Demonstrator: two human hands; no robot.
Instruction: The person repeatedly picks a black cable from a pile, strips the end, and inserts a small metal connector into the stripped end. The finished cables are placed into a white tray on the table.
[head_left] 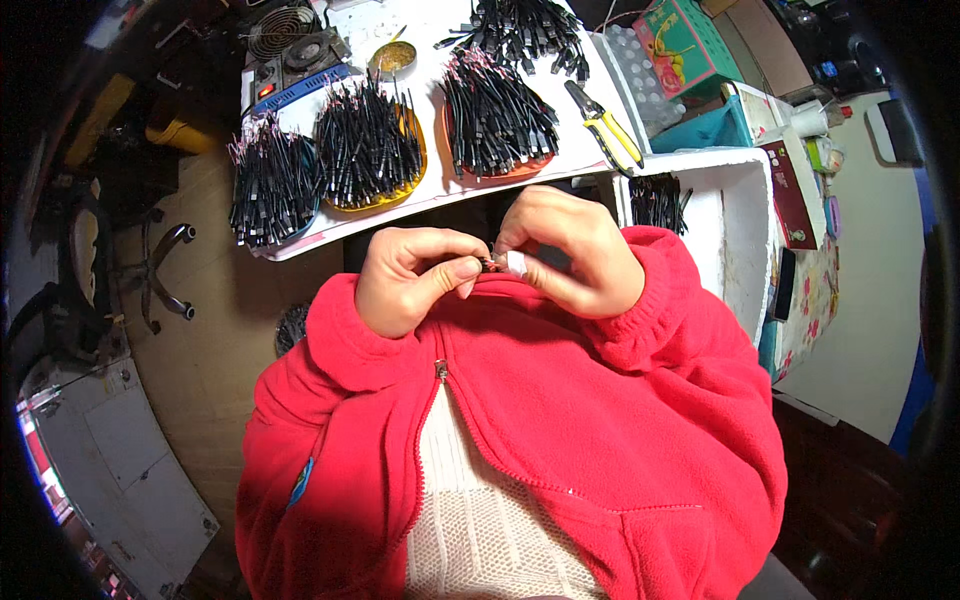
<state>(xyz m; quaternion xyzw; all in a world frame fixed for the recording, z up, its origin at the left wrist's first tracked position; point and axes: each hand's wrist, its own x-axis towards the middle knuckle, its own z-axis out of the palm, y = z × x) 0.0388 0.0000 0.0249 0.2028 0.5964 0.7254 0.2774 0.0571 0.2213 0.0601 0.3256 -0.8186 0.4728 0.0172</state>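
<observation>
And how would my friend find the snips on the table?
Find the white table at the top of the picture. Near its right edge, right of the orange container heaped with black cables, lies a slanting pair of snips. Its bright yellow handles set it apart from those dark cables.

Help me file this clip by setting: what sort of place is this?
Probably a small cable workshop: on the flat white tabletop are a curved yellow plastic tub packed with thin black cables, and a plier-like black metal tool with yellow handles.
</observation>
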